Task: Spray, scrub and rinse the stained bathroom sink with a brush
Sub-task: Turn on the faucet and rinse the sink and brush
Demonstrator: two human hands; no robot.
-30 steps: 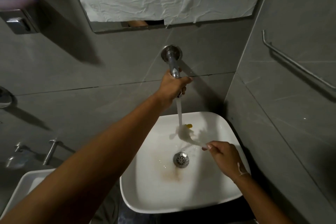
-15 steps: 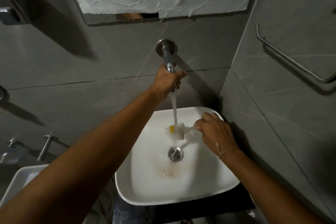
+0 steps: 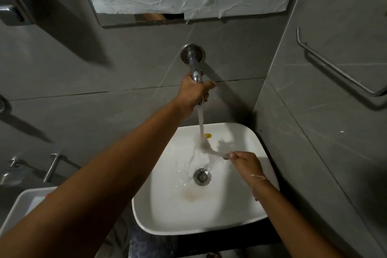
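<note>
The left hand (image 3: 193,92) stays wrapped round the wall tap (image 3: 194,69), water running. The right hand (image 3: 246,164), fingers closed on the brush (image 3: 209,148), has dropped back from the basin's far wall toward the drain (image 3: 202,176) of the sink (image 3: 240,222).

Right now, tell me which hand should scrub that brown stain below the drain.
Right hand: it holds the brush inside the sink, near the stain. The left hand grips the tap.
</note>
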